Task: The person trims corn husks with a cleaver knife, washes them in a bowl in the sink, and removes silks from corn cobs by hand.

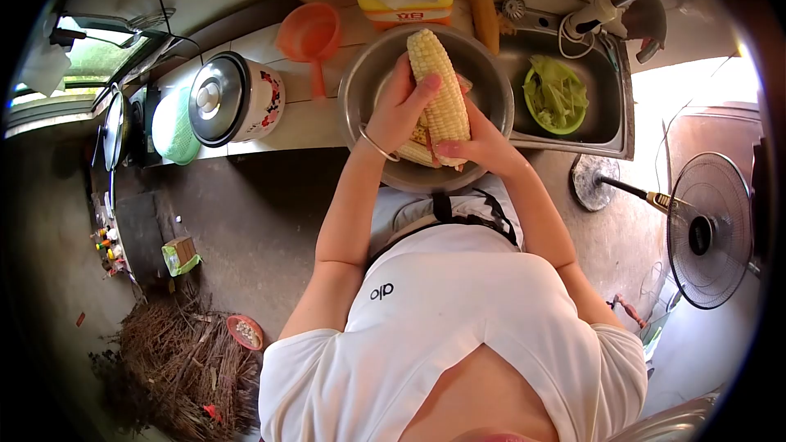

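Over a wide metal basin (354,106) I hold a pale, husked corn cob (442,102), tilted with its upper end to the left. My left hand (403,106) is closed around its upper part, thumb across the kernels. Lower down, my right hand (485,141) grips the same cob, thumb near its bottom end. Beneath it, more corn (416,152) lies in the basin, partly hidden by the cob and my hands.
Right of the basin is a sink (618,127) with a green bowl (565,127) of leafy scraps. To the left stand an orange ladle (309,31) and a lidded pot (266,98). A fan (708,233) is at right, a brushwood pile (176,360) at lower left.
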A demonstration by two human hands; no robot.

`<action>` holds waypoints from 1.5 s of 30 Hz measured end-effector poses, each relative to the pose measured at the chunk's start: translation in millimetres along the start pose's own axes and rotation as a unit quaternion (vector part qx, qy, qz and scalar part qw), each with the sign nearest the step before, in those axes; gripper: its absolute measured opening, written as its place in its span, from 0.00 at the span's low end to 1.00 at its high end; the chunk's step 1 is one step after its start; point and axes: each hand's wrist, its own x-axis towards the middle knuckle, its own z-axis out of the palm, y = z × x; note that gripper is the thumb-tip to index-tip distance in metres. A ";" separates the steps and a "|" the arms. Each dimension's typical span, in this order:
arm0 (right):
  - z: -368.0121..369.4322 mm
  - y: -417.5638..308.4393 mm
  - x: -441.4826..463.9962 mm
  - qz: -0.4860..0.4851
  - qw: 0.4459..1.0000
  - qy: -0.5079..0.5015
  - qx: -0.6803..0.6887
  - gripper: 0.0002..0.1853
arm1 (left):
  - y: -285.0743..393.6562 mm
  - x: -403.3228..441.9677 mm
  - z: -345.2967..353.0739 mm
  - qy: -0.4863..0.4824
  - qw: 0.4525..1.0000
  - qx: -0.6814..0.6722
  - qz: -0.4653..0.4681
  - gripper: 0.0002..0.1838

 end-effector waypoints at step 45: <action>26.0 -4.5 -5.0 -0.076 0.989 0.042 -0.120 0.37 | 18.4 7.0 17.9 0.024 0.965 -0.237 0.113 0.18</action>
